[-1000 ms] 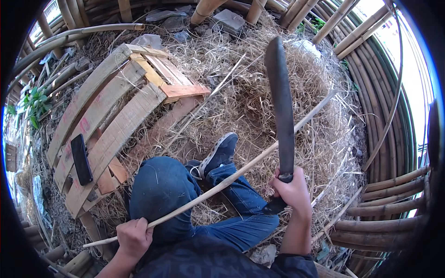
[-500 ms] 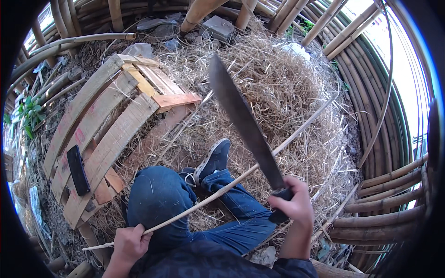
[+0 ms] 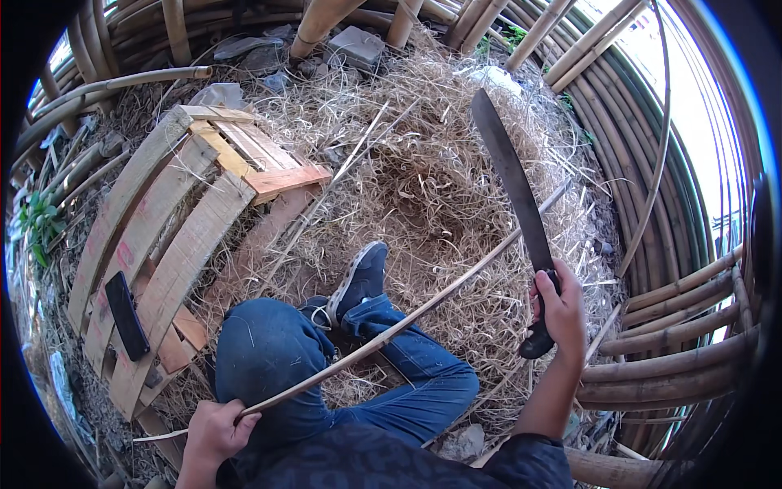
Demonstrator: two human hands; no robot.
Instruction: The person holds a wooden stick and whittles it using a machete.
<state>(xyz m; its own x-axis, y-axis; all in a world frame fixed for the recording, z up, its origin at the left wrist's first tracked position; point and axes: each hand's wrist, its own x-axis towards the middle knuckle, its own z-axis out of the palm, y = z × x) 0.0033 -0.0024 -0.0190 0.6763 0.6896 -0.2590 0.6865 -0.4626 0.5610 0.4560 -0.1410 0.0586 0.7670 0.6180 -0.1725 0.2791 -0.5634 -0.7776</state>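
My right hand [image 3: 562,310] is closed round the black handle of a machete [image 3: 515,175], its long dark blade slanting up and away to the left. The blade crosses or overlaps the far part of a thin bamboo strip [image 3: 423,308]; whether they touch I cannot tell. My left hand [image 3: 220,432] pinches this pale strip near its near end, and a short tail sticks out to the left. From there the strip runs over my bent knee [image 3: 273,350] and away to the far right.
Dry shavings [image 3: 456,179] cover the ground ahead. A slatted wooden crate [image 3: 155,228] lies at left with a black phone [image 3: 128,316] on it. Bamboo poles [image 3: 652,179] form a fence on the right. A grey block [image 3: 356,47] sits at the back.
My right hand has moved right and up with the machete, and the blade now stands further right along the strip. The left hand keeps its grip on the strip. The whole view has shifted slightly.
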